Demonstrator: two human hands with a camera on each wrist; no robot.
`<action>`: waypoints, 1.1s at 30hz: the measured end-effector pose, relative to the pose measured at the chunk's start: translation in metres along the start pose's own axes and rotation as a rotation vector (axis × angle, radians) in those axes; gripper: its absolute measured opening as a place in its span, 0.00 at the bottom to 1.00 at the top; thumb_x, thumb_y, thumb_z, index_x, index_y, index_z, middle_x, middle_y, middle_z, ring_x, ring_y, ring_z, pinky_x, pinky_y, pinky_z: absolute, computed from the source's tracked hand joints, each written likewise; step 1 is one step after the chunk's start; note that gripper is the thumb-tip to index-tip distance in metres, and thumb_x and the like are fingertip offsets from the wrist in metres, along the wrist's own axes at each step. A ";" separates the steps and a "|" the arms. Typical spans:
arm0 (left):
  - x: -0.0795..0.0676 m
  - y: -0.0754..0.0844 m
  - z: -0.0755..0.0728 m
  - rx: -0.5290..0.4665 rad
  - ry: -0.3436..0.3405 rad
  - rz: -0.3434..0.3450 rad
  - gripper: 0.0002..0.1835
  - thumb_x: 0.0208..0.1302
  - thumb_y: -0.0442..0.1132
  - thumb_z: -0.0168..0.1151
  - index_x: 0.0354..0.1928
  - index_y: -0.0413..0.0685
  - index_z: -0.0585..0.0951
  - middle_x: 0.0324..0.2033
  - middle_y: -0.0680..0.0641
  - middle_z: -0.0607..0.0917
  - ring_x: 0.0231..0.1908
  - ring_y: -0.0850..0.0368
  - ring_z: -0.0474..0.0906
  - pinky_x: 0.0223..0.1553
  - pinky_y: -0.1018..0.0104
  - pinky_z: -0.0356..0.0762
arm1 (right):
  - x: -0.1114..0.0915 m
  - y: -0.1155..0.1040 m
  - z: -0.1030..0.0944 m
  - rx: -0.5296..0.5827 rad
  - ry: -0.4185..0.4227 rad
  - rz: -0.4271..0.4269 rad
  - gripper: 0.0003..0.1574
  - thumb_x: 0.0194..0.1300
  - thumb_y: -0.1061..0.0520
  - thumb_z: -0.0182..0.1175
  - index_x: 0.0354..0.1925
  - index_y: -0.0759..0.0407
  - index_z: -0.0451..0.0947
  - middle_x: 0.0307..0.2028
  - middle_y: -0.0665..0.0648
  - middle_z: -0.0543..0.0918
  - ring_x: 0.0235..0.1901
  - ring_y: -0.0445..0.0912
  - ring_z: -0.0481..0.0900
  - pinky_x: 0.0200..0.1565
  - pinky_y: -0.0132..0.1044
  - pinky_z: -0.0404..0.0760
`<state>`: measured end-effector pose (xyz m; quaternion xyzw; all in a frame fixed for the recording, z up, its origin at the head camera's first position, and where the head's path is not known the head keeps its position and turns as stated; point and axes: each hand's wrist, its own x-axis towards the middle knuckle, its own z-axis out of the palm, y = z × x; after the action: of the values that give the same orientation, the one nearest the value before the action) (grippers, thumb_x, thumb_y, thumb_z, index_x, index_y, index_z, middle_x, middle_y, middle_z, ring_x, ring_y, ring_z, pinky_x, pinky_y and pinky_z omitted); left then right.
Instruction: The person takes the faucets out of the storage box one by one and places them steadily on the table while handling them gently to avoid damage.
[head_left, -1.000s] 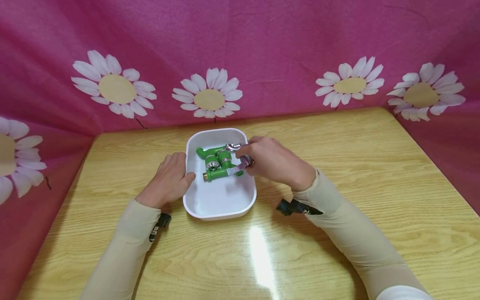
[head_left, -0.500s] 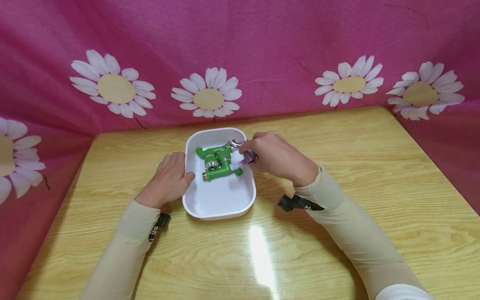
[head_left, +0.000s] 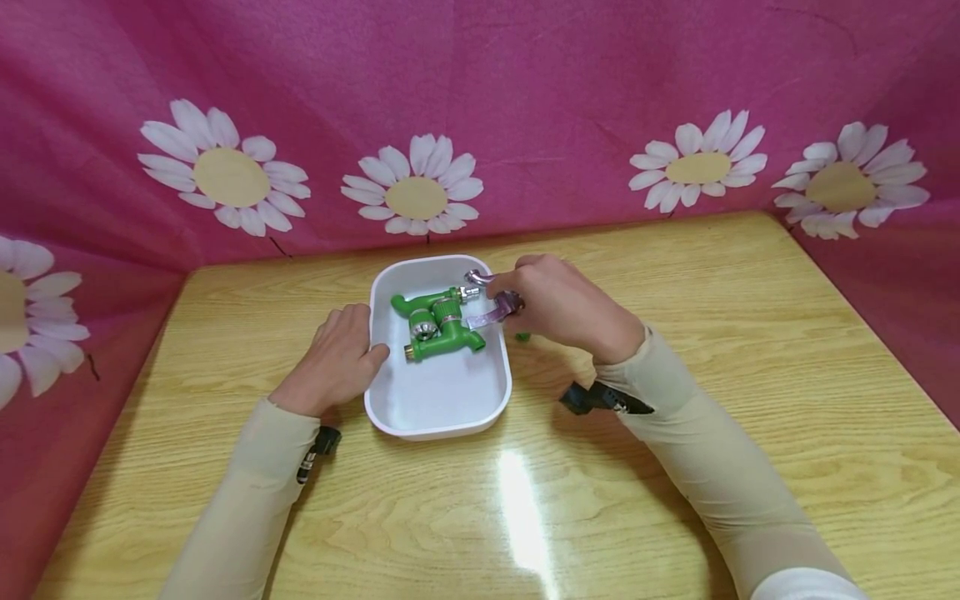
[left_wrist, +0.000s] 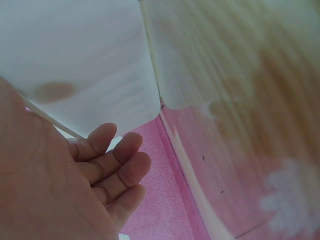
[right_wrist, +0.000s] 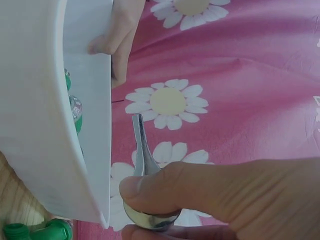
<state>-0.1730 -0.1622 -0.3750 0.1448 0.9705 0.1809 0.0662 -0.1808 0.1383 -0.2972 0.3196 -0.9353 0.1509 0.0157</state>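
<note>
In the head view my right hand (head_left: 562, 304) holds a chrome tap (head_left: 495, 312) over the right rim of a white tub (head_left: 438, 408). The right wrist view shows thumb and fingers pinching the tap's rounded metal end, its lever (right_wrist: 140, 142) pointing away. My left hand (head_left: 330, 358) grips the tub's left wall, thumb over the rim inside and fingers outside. In the left wrist view those fingers (left_wrist: 117, 167) are bent beside the white wall. Inside the tub lie green plastic taps, one (head_left: 442, 340) with a brass-coloured threaded end and another (head_left: 427, 302) behind it.
A green piece (head_left: 522, 337) lies on the wooden table (head_left: 660, 500), right of the tub and partly hidden by my right hand. In the right wrist view this green piece (right_wrist: 45, 231) is beside the tub's outer wall. A pink daisy cloth (head_left: 562, 108) hangs behind.
My right hand has lifted the chrome tap up and rightward from the green taps towards the rim. A green piece on the table now shows beneath that hand. My left hand has stayed put.
</note>
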 end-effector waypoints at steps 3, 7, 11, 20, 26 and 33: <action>0.000 0.000 0.000 -0.003 -0.003 -0.002 0.28 0.72 0.44 0.47 0.65 0.29 0.63 0.53 0.36 0.72 0.53 0.41 0.63 0.54 0.49 0.63 | 0.001 0.002 -0.001 0.006 -0.006 0.012 0.21 0.55 0.62 0.76 0.48 0.52 0.89 0.31 0.53 0.85 0.31 0.46 0.75 0.34 0.38 0.73; 0.000 0.000 0.001 -0.003 -0.011 -0.013 0.29 0.72 0.44 0.47 0.66 0.29 0.62 0.53 0.36 0.71 0.53 0.42 0.62 0.55 0.49 0.63 | 0.001 0.004 -0.002 -0.009 0.002 0.005 0.19 0.55 0.62 0.76 0.47 0.52 0.89 0.30 0.53 0.84 0.31 0.46 0.75 0.34 0.38 0.74; 0.001 0.000 0.001 -0.003 -0.016 -0.021 0.29 0.72 0.45 0.47 0.66 0.29 0.61 0.53 0.37 0.71 0.54 0.42 0.62 0.56 0.50 0.63 | 0.001 0.007 -0.002 -0.012 0.005 0.012 0.18 0.55 0.63 0.75 0.45 0.51 0.89 0.30 0.52 0.84 0.31 0.46 0.75 0.36 0.39 0.75; 0.001 0.000 0.000 -0.002 -0.011 -0.008 0.29 0.72 0.44 0.47 0.66 0.29 0.62 0.54 0.36 0.71 0.53 0.41 0.62 0.55 0.49 0.63 | 0.000 0.016 -0.005 0.010 0.030 0.009 0.13 0.56 0.64 0.74 0.42 0.53 0.89 0.29 0.49 0.88 0.30 0.43 0.79 0.39 0.40 0.79; 0.000 0.001 0.000 -0.002 -0.007 -0.002 0.28 0.72 0.44 0.47 0.65 0.29 0.63 0.53 0.36 0.72 0.53 0.41 0.62 0.55 0.49 0.63 | 0.001 0.020 -0.007 0.009 0.030 0.016 0.16 0.55 0.63 0.75 0.44 0.55 0.90 0.29 0.50 0.89 0.29 0.44 0.78 0.38 0.40 0.78; 0.000 0.001 -0.001 -0.001 -0.022 -0.013 0.29 0.72 0.44 0.47 0.66 0.29 0.62 0.54 0.36 0.71 0.53 0.42 0.62 0.55 0.49 0.63 | 0.001 0.025 -0.009 0.006 0.028 0.036 0.11 0.55 0.62 0.75 0.39 0.52 0.88 0.27 0.49 0.87 0.28 0.44 0.76 0.35 0.39 0.74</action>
<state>-0.1734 -0.1613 -0.3740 0.1403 0.9706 0.1795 0.0782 -0.1973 0.1586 -0.2953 0.3007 -0.9401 0.1583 0.0253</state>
